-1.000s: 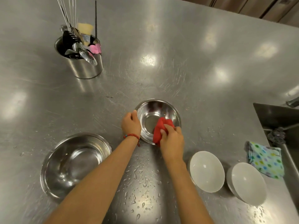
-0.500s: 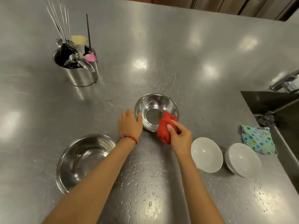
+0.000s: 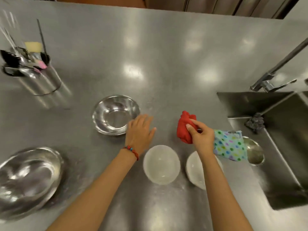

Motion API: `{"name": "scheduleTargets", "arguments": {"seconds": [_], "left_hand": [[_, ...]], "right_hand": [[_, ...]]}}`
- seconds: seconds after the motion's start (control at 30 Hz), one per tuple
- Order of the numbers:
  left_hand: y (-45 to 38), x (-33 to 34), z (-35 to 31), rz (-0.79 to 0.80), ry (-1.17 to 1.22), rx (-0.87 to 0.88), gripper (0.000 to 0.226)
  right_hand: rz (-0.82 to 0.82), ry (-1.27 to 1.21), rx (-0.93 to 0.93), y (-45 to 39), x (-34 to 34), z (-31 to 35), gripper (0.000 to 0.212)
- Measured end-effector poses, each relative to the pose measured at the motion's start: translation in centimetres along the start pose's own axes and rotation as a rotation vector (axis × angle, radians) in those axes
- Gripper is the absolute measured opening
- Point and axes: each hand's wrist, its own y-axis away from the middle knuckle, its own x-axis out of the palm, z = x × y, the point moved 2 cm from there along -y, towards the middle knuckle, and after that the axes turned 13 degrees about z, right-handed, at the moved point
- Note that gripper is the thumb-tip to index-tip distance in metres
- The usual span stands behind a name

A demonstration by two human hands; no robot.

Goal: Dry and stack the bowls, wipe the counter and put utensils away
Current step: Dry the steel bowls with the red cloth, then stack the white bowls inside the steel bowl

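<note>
- The step in hand looks like the drying of the bowls: the right hand (image 3: 202, 139), right of centre in the frame, is clenched round a bunched red cloth (image 3: 185, 127) held above the table (image 3: 166, 64), over no bowl at all.
- The left hand (image 3: 140, 130) is released, fingers straight and spread, just beside the right rim of the small steel bowl (image 3: 115, 114) at the centre; whether it touches the rim I cannot tell.
- Two white bowls stand side by side in the lower middle: the left white bowl (image 3: 161, 164) in full view, the right white bowl (image 3: 196, 174) partly hidden under the right forearm.
- A large steel bowl (image 3: 28, 174) sits at the lower left, blurred. Nothing is stacked yet.
- My guess is that a white bowl comes next: the free hand would need to steady or lift it while the cloth goes inside.
- The utensil holder (image 3: 41, 79) at the upper left is full of utensils; a spotted cloth (image 3: 230, 145) lies by the sink (image 3: 283, 147) at the right, perhaps for the wiping.
- Wet ceramic may slip, so a firm hold on the rim seems wise.
</note>
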Motion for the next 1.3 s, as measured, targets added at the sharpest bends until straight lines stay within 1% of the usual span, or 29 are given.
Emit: {"name": "scheduleTargets", "arguments": {"seconds": [0.17, 0.3, 0.5, 0.67, 0.83, 1.0, 1.13, 1.23, 1.3], "left_hand": [[-4.9, 4.0, -6.8, 0.081, -0.006, -0.08, 0.047], [-7.6, 5.7, -10.1, 0.065, 0.02, -0.102, 0.044], [-10.0, 6.8, -11.3, 0.095, -0.027, -0.119, 0.043], [-11.0, 7.6, -11.5, 0.11, -0.045, -0.139, 0.043], [-10.9, 8.4, -11.6, 0.124, -0.022, -0.157, 0.043], [-10.4, 8.4, -11.9, 0.141, -0.016, -0.148, 0.045], [-9.3, 7.7, -12.3, 0.147, -0.022, -0.14, 0.046], [-7.7, 7.3, -12.7, 0.158, -0.031, -0.133, 0.047], [-6.3, 6.9, -13.1, 0.161, -0.035, -0.121, 0.046]], "right_hand": [[0.072, 0.105, 0.049, -5.6, -7.6, -3.1, 0.028], [0.097, 0.152, 0.029, -10.4, -11.3, -4.8, 0.028], [0.132, 0.267, -0.012, -17.0, -12.7, -6.6, 0.031], [0.188, 0.337, 0.016, -20.1, -12.3, -8.0, 0.035], [0.218, 0.382, 0.011, -20.3, -12.2, -8.6, 0.038], [0.268, 0.484, 0.014, -18.8, -12.8, -8.1, 0.049], [0.232, 0.522, 0.0, -14.9, -14.5, -7.3, 0.048], [0.197, 0.474, -0.014, -10.5, -15.5, -6.8, 0.041], [0.207, 0.457, -0.011, -7.3, -15.7, -6.5, 0.038]]}}
